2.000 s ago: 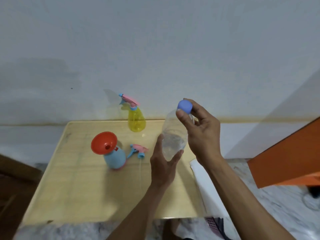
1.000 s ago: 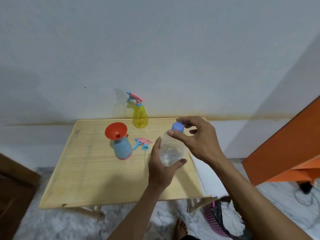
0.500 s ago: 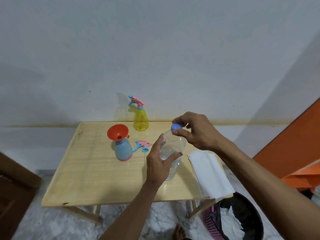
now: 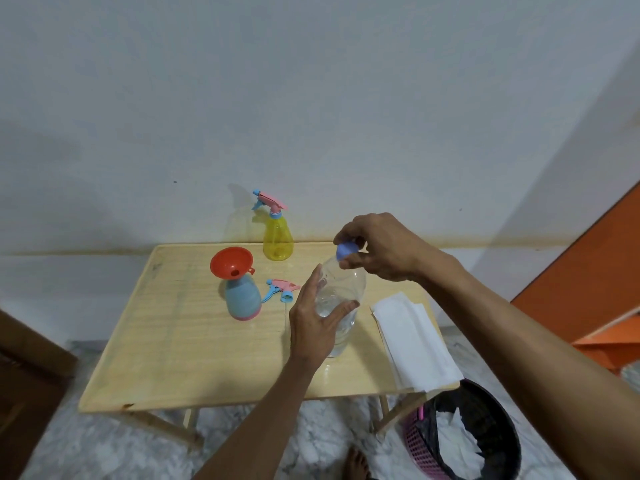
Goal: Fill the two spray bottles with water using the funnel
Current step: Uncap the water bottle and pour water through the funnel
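left hand (image 4: 317,327) grips water bottle (image 4: 341,299) on counter (image 4: 194,341) | right hand (image 4: 377,247) pinches blue cap (image 4: 345,251) | tip: steady body, twist cap squarely, avoid squeezing

Orange funnel (image 4: 231,263) is topping a blue, pink-based bottle (image 4: 243,299); yellow bottle (image 4: 277,238) is wearing a pink-blue sprayer

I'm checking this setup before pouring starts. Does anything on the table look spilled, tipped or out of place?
Nothing looks spilled or tipped. The only loose part is a spray head lying on its side on the table beside the blue spray bottle, which carries the funnel instead.
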A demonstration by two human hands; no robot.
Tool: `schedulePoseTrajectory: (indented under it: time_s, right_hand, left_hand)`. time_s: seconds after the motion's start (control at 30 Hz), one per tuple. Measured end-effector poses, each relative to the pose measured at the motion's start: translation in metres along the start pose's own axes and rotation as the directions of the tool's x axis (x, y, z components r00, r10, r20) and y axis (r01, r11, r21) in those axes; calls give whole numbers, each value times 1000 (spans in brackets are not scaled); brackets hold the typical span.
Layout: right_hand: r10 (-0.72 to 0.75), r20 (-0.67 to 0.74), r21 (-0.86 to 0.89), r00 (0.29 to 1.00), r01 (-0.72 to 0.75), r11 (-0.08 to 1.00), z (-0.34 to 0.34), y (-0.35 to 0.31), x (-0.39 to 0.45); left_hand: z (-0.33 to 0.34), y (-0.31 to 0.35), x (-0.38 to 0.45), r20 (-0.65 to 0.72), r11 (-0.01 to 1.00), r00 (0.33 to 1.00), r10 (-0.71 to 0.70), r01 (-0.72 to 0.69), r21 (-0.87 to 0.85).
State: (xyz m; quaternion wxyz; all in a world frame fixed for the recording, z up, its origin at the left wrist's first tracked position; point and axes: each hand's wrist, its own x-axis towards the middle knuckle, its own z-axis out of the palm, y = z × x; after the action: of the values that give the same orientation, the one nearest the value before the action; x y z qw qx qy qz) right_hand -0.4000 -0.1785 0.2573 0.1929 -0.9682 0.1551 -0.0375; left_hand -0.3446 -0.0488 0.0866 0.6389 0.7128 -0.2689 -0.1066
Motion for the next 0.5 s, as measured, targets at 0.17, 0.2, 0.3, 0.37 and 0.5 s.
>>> schedulePoseTrajectory:
  time_s: [0.17,0.2,0.3,0.37,0.5]
  right_hand:
    - [131,-43,-72,990,-133,988,4,-6,1]
    - [141,-46,-94,989,-145,985,6,-7,2]
    - [103,-8,-108,995,-103,989,4,-8,4]
    - [51,38,-73,998,-48,996,-4,-6,5]
    - [34,63,-34,997,-32,999,-10,-7,3]
  left_hand:
    - [-1,0,-1,0,1000,1000,-4,4,5]
    - [0,0,-1,-1,1000,1000,-5,5,5]
    - [1,2,-2,-6,1000,1000,5,-5,15]
    - [1,1,-2,-8,999,1000,17,-16,35]
    - [0,0,-2,-3,1000,1000,11,-11,25]
